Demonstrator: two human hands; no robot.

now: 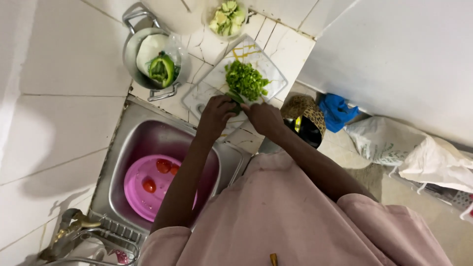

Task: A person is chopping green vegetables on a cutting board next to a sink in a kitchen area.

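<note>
Chopped pepper (246,80) on cutting board (272,74); tomatoes (149,185) in sink (148,135).

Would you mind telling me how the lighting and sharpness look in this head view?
Head view: soft, dim indoor light; the sink basin glints faintly; the person's shadow falls on the left tiles; the hands, left and right, look slightly blurred at the board; edges bend from the wide lens.

At your seven o'clock a steel sink (129,148) holds a pink plate (135,189) with three red tomatoes (163,166), and a brass tap (69,231) sits below it. At eleven o'clock a metal pot (132,49) contains half a green pepper (161,70); at twelve o'clock you see a bowl of pale chopped vegetable (226,17). Toward three o'clock, beside the tiled worktop (64,69), lie a leopard-print container (305,111), blue cloth (337,111) and white sacks (414,152).
</note>
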